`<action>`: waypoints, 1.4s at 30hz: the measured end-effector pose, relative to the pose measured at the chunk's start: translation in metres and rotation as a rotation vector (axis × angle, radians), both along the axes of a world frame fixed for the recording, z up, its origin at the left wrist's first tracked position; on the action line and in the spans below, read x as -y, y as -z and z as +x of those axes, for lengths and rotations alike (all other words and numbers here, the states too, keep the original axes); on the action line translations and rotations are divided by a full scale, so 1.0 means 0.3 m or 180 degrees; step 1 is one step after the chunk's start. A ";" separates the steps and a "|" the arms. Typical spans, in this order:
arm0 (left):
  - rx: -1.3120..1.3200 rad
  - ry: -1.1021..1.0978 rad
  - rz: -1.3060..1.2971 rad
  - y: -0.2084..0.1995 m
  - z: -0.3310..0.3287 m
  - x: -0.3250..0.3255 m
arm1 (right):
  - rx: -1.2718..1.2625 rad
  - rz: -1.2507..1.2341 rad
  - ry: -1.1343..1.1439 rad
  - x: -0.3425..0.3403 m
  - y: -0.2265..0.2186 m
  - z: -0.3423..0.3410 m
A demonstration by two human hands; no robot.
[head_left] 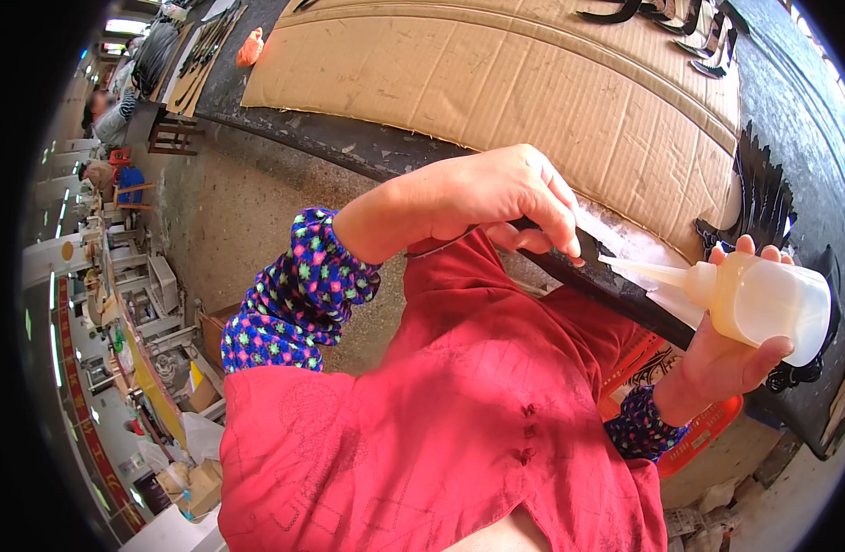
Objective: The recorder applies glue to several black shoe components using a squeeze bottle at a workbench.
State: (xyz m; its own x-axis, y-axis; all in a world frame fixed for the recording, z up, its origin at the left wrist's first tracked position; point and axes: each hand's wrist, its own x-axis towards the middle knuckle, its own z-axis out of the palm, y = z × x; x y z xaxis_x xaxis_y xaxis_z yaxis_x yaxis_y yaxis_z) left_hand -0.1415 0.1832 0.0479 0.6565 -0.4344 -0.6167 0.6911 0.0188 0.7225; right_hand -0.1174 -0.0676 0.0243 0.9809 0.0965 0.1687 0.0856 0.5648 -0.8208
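Note:
My right hand (703,368) grips a squeeze bottle (774,299) of pale yellowish plastic, tipped on its side. Its long tapered nozzle (648,269) points left toward my left fingertips, a short gap away. My left hand (496,195) is closed in a pinch at the table's near edge. Between its thumb and fingers runs a thin dark strip (438,247), mostly covered by the hand. Under the nozzle lies white, shiny sheet material (625,241).
A cardboard sheet (422,78) covers much of the dark table (326,138). Black curved pieces (703,41) lie at its far right, a fanned black bundle (763,189) nearer. An orange crumpled thing (250,48) sits far left. Below the table stands a red plastic crate (707,432).

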 end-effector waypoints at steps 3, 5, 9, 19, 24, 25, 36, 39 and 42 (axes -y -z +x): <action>0.0012 -0.0004 -0.0021 0.001 0.001 -0.002 | -0.0023 0.0035 -0.0018 0.006 0.003 0.001; 0.0012 0.0022 -0.0027 0.007 0.002 -0.002 | -0.0019 0.0029 -0.0023 0.007 0.004 0.000; 0.0049 0.0029 0.0051 0.000 0.004 -0.003 | -0.0019 0.0029 -0.0026 0.009 0.006 -0.002; 0.0140 0.0064 0.0019 0.019 0.013 -0.011 | -0.0129 -0.0333 0.0427 -0.011 -0.006 -0.008; 0.0172 0.0071 0.0065 0.028 0.009 -0.016 | 0.0003 -0.0046 0.0131 0.022 0.025 -0.007; 0.0155 0.0054 0.0040 0.031 0.006 -0.015 | -0.0047 -0.0072 0.0104 0.022 0.026 -0.009; 0.0059 0.0046 0.0077 0.015 0.000 -0.007 | -0.0098 -0.0145 0.0472 0.007 -0.005 -0.001; 0.0150 0.0125 0.0086 0.011 -0.003 -0.004 | -0.0090 0.0121 0.0160 0.005 0.010 -0.002; 0.0044 0.0135 0.0025 0.011 -0.006 0.003 | -0.0104 0.0200 0.0117 -0.007 0.005 -0.003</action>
